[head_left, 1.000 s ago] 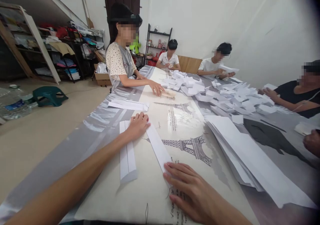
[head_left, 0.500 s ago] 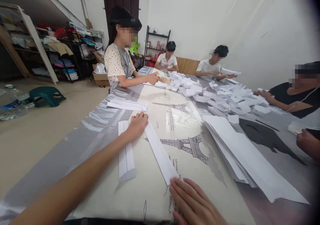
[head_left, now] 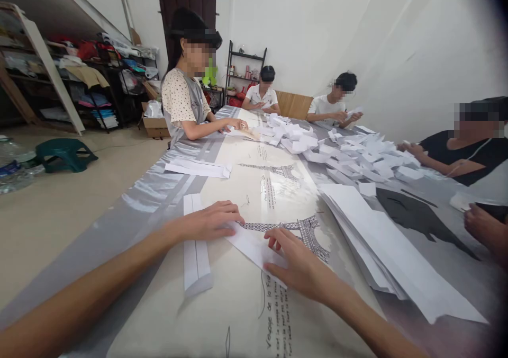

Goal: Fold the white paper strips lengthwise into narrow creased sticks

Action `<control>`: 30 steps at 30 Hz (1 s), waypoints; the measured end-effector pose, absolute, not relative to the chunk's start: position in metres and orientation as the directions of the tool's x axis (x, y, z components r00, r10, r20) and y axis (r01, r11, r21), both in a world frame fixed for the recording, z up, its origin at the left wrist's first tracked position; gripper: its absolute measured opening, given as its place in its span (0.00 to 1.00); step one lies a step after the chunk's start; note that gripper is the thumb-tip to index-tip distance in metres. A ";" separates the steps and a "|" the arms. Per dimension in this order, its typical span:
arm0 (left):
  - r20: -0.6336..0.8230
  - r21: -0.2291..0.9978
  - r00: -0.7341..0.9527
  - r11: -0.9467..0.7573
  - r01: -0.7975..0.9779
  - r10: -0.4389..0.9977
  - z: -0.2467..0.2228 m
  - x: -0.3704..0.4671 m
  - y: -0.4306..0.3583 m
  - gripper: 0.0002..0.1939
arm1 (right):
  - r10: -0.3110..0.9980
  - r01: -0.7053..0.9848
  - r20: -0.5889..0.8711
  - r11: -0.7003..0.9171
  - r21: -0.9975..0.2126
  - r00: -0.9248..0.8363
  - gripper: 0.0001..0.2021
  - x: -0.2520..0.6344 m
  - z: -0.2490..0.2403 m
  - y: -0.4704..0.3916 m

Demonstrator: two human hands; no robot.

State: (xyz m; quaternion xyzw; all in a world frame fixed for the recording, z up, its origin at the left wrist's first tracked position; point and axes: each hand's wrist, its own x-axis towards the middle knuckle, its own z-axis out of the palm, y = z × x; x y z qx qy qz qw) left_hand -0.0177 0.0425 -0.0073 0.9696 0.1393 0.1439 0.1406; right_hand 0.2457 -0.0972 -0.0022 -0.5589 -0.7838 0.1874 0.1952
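Note:
A folded white paper strip lies slantwise on the printed table cover. My left hand is at its far end, fingers and thumb closed on the paper. Over the near part of the same strip is my right hand, its thumb and curled fingers apart on either side. Just left of the strip, partly under my left wrist, rests another folded paper piece with a dark line along it. A third folded paper piece lies farther off, near the table's left edge.
A stack of long white sheets lies to the right. Beyond it is a heap of folded papers. One person stands at the left edge; several others sit around the table. A green stool stands on the floor.
My right hand has moved up and left from the strip's near end to its middle part, fingers now curled. The left hand has come slightly nearer and turned. The strip's far end has shifted nearer.

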 end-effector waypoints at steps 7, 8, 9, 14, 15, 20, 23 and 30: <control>0.312 0.067 0.908 -0.959 0.274 0.281 -0.009 -0.015 0.031 0.13 | 0.824 0.726 -0.195 0.324 -0.607 -0.532 0.06 0.257 0.016 -0.049; 0.336 0.028 0.901 -0.959 0.284 0.276 -0.009 -0.014 0.029 0.13 | 0.809 0.714 -0.204 0.331 -0.617 -0.552 0.06 0.258 0.016 -0.046; 0.363 -0.006 0.890 -0.954 0.298 0.276 -0.009 -0.014 0.028 0.13 | 0.801 0.705 -0.206 0.335 -0.625 -0.562 0.05 0.259 0.016 -0.044; 0.394 -0.113 0.875 -0.930 0.348 0.280 -0.003 -0.015 0.023 0.13 | 0.864 0.771 -0.048 0.421 -0.478 -0.501 0.08 0.268 0.016 -0.042; 0.379 -0.117 0.882 -0.931 0.346 0.280 -0.001 -0.015 0.022 0.13 | 0.875 0.799 0.013 0.448 -0.402 -0.484 0.10 0.270 0.015 -0.041; 0.251 -0.195 0.913 -0.907 0.372 0.321 -0.006 -0.012 0.018 0.15 | 0.822 0.841 0.277 0.535 -0.078 -0.497 0.15 0.280 -0.001 -0.030; 0.216 -0.190 0.900 -0.887 0.420 0.379 -0.015 -0.007 0.013 0.14 | 0.811 0.852 0.334 0.522 -0.043 -0.480 0.16 0.280 -0.013 -0.024; 0.208 0.058 0.814 -0.837 0.544 0.543 -0.015 -0.002 0.008 0.12 | 0.764 0.779 0.317 0.618 -0.108 -0.562 0.15 0.281 -0.019 -0.027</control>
